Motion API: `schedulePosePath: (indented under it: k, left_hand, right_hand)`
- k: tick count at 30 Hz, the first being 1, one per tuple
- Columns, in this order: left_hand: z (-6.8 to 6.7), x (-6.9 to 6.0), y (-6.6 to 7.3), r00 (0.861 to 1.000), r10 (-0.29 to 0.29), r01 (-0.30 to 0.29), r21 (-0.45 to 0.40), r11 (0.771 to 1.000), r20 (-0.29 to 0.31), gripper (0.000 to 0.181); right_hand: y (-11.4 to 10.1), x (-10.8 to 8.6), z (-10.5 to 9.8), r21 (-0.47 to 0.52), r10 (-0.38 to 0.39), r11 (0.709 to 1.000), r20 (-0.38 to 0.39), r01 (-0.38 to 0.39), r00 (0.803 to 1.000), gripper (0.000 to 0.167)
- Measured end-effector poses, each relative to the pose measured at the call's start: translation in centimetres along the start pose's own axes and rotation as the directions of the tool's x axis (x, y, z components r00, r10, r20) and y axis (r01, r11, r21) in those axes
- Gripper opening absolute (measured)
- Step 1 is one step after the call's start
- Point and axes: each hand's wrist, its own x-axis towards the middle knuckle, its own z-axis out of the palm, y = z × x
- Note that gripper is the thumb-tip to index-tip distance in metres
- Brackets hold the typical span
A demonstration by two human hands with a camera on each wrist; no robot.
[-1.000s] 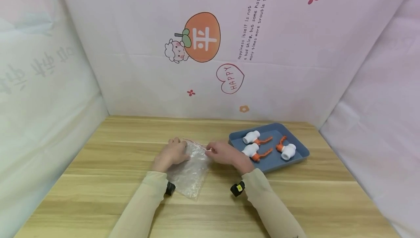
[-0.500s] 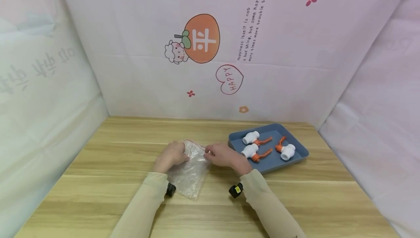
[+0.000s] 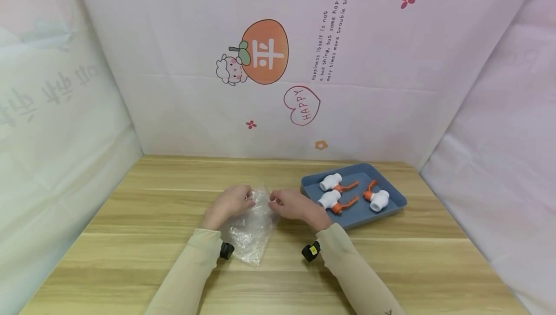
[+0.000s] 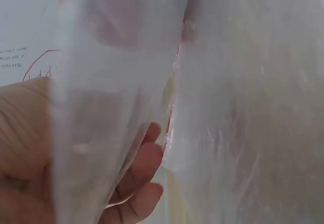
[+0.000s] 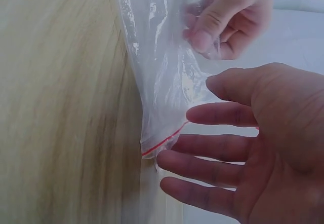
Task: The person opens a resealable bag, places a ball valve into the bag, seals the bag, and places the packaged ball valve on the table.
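A clear zip bag (image 3: 249,235) with a red line along its mouth (image 5: 164,142) is held up at a slant above the wooden table. My left hand (image 3: 230,204) pinches its film near the top, thumb in front; in the left wrist view the film covers part of that hand's fingers (image 4: 144,163). At the bag's right edge is my right hand (image 3: 293,204). Seen from the right wrist, its thumb and fingers (image 5: 207,171) are apart and fairly straight, with fingertips at the film beside the red line. No contents show in the bag.
To the right stands a blue-grey tray (image 3: 365,216) holding three white ball valves with orange handles, one of them a valve (image 3: 379,200) on the tray's right side. A printed white cloth (image 3: 369,112) hangs behind the wooden table (image 3: 130,257), with cloth at both sides too.
The bag's top edge, flat with its red line showing a second ago, is now gathered up between the hands. My left hand has moved slightly right and its grip on the film has shifted.
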Motion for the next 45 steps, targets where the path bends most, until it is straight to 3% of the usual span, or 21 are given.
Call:
schedulePosePath:
  k: [4,12,18,26,33,39,45]
  left_hand:
    - [-0.2,-0.1,0.4,1.0,0.03,-0.03,-0.028,0.999,-0.003,0.01]
    - [-0.9,-0.1,1.3,0.998,0.063,-0.061,-0.138,0.988,0.005,0.006]
    - [-2.2,-0.8,2.2,0.994,0.106,-0.097,-0.252,0.963,0.022,0.005]
    - [-3.7,-1.9,3.0,0.985,0.171,-0.169,-0.258,0.951,-0.012,0.011]
    - [-4.2,-2.2,3.6,0.975,0.22,-0.22,-0.257,0.941,-0.029,0.019]
    - [-4.6,-2.4,3.8,0.962,0.264,-0.274,-0.251,0.928,-0.073,0.02]
    - [-5.2,-3.2,4.4,0.958,0.273,-0.287,-0.242,0.927,-0.089,0.022]
  right_hand:
    - [0.1,0.0,-0.1,0.042,0.017,0.999,-0.01,-0.017,1.0,0.027]
    - [0.6,0.0,-0.4,0.077,0.023,0.997,-0.126,-0.013,0.992,0.021]
    - [0.5,-0.2,-1.1,0.138,0.039,0.99,-0.219,-0.008,0.975,0.032]
    - [0.4,-0.9,-2.5,0.142,-0.016,0.988,-0.274,0.057,0.962,0.011]
    - [0.7,-1.9,-4.0,0.201,-0.058,0.973,-0.259,0.112,0.964,0.026]
    - [0.2,-3.4,-5.9,0.27,-0.103,0.951,-0.185,0.151,0.977,0.013]
    - [-1.0,-5.3,-7.5,0.238,-0.16,0.952,-0.16,0.195,0.974,0.016]
